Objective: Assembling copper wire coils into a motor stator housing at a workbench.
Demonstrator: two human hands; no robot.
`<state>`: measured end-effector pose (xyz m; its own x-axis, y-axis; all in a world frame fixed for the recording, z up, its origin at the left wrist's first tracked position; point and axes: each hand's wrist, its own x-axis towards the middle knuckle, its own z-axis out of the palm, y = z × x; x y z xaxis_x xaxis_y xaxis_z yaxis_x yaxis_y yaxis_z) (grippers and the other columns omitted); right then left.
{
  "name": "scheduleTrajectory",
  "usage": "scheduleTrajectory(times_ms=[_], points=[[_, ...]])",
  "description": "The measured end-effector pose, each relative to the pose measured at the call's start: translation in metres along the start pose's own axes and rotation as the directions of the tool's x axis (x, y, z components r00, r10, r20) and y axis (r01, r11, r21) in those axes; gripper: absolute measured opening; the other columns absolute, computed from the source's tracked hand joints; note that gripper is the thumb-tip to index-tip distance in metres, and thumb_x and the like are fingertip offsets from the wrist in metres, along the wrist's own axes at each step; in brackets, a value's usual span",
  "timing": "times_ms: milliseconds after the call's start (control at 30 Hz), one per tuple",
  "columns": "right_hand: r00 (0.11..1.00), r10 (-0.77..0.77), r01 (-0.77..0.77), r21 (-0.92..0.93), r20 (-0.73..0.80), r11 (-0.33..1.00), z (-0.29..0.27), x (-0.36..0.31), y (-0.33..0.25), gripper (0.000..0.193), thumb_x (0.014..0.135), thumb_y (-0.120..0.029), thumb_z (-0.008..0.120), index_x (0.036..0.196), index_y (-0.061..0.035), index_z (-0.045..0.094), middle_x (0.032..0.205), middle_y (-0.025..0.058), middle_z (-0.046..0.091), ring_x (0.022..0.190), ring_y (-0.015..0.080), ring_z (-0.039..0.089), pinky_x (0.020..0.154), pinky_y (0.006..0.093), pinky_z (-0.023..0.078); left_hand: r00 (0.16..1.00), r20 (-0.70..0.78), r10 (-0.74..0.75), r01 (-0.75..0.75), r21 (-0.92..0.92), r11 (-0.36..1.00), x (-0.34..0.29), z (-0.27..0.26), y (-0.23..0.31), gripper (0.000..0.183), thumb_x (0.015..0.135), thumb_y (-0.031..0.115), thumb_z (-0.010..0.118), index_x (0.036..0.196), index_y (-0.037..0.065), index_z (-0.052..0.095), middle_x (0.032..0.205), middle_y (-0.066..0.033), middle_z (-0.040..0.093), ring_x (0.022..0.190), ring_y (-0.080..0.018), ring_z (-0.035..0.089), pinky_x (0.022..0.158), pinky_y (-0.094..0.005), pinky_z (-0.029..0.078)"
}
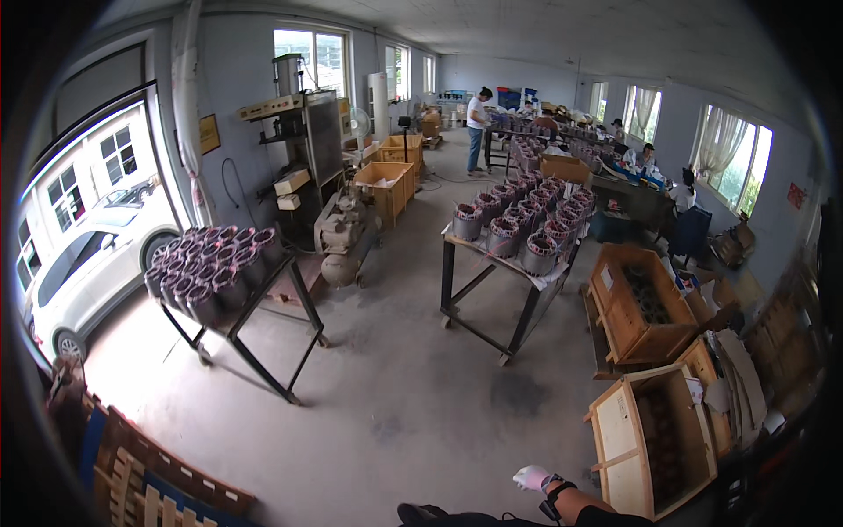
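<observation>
My right hand (531, 477), in a pale glove with a pinkish back, hangs over the grey floor at the lower edge. A dark strap or watch (551, 496) circles its wrist. The hand looks rounded, its fingers too small and turned under to make out, and no object sticks out of it. Closest to it is an open wooden crate (619, 426) on the right, holding dark round parts; hand and crate are apart. My left hand is outside the picture. A dark shoe (421, 512) shows at the bottom.
Wheeled tables carry motor stators: one cart (279, 351) at left, another table (492, 246) ahead. A second wooden crate (628, 329) stands at right, wooden pallets (167, 483) lower left, an air compressor (342, 233) beyond. A person (477, 127) stands far back; others sit at right.
</observation>
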<state>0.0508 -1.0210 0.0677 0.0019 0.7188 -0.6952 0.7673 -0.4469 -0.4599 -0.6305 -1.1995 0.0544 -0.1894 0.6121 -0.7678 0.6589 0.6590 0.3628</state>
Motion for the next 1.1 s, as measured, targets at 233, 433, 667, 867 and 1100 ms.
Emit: scheduleTrajectory(times_ms=[233,433,667,867,1100], points=[[0.987,-0.01,0.019,-0.057,0.158,0.998,-0.014,0.124,-0.122,0.043,0.097,-0.043,0.056,0.1,-0.0067,0.078,0.089,0.0089,0.079,0.084,0.0256,0.075,0.082,0.0402,0.057,0.962,-0.269,0.038,-0.139,-0.366,0.92,0.212,-0.253,0.14,0.026,0.099,0.023,0.062,0.105,0.001,0.074,0.087,-0.0095,0.075,0.075,-0.0191,0.071,0.063,-0.0324,0.054],[0.95,0.06,0.137,-0.583,0.305,0.801,-0.054,0.327,-0.045,0.044,0.101,-0.046,0.055,0.113,-0.0105,0.078,0.109,0.015,0.078,0.088,0.0317,0.075,0.08,0.0445,0.059,0.947,-0.271,0.17,-0.295,-0.535,0.792,0.388,-0.341,0.345,0.027,0.099,0.022,0.06,0.104,0.0,0.075,0.086,-0.0113,0.076,0.075,-0.0208,0.072,0.065,-0.0337,0.056],[0.957,-0.291,0.29,-0.069,-0.009,0.955,-0.263,0.529,-0.421,0.039,0.098,-0.041,0.057,0.101,-0.0072,0.077,0.097,0.0192,0.075,0.095,0.0424,0.07,0.086,0.0518,0.054,0.995,0.018,0.103,-0.103,-0.012,0.995,0.458,-0.388,0.423,0.03,0.099,0.024,0.059,0.104,0.0,0.076,0.087,-0.0122,0.077,0.077,-0.0207,0.073,0.069,-0.035,0.058],[0.883,-0.43,0.447,0.056,-0.19,0.893,-0.385,0.655,-0.65,0.037,0.098,-0.04,0.059,0.099,-0.0075,0.075,0.093,0.0173,0.075,0.091,0.0419,0.07,0.082,0.0501,0.055,0.985,0.16,0.059,-0.083,0.146,0.986,0.607,-0.473,0.529,0.03,0.099,0.026,0.059,0.104,0.002,0.076,0.088,-0.0115,0.077,0.077,-0.02,0.074,0.068,-0.0341,0.057],[0.819,-0.572,0.571,-0.033,-0.035,0.82,-0.485,0.802,-0.805,0.037,0.099,-0.04,0.058,0.107,-0.0084,0.076,0.105,0.0174,0.075,0.101,0.0405,0.069,0.09,0.0497,0.053,0.753,0.289,0.591,-0.625,0.593,0.507,0.871,-0.671,0.729,0.031,0.099,0.03,0.06,0.104,0.004,0.076,0.09,-0.0107,0.077,0.077,-0.0193,0.074,0.067,-0.0329,0.056]])
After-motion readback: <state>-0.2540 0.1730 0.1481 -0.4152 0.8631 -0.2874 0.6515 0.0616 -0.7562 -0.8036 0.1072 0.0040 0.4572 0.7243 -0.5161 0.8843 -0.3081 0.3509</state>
